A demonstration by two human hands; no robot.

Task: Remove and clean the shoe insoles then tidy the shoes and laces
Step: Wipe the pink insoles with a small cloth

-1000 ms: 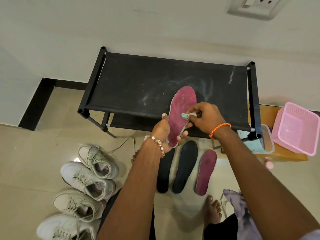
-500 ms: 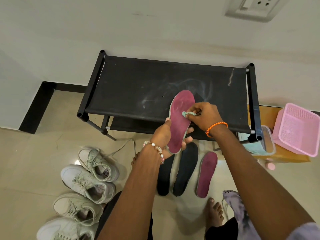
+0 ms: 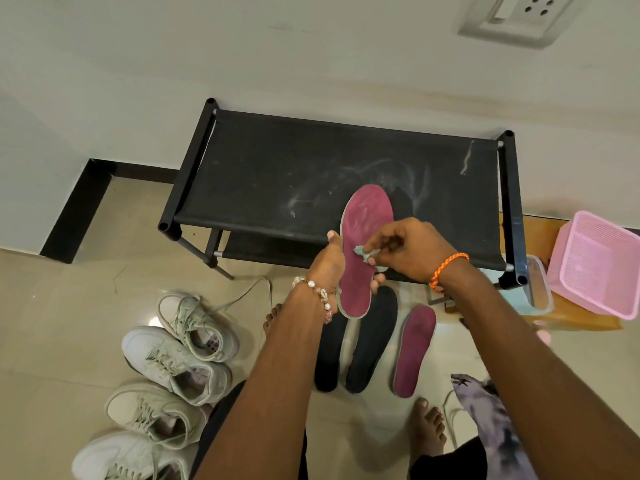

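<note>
Insole, maroon foam (image 3: 360, 244): light, bendy; my left hand (image 3: 329, 268) clasps its midsection, right hand (image 3: 405, 251) pinches small green cloth wad (image 3: 363, 252) against it.

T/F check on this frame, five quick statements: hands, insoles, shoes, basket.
1. The left hand holds the maroon insole. True.
2. The right hand is empty. False: it pinches a small green cloth against the insole.
3. Three insoles lie on the floor. True: two black insoles, one maroon floor insole.
4. The shoes sit on the black rack. False: they are on the floor.
5. The pink basket is left of the rack. False: right.
</note>
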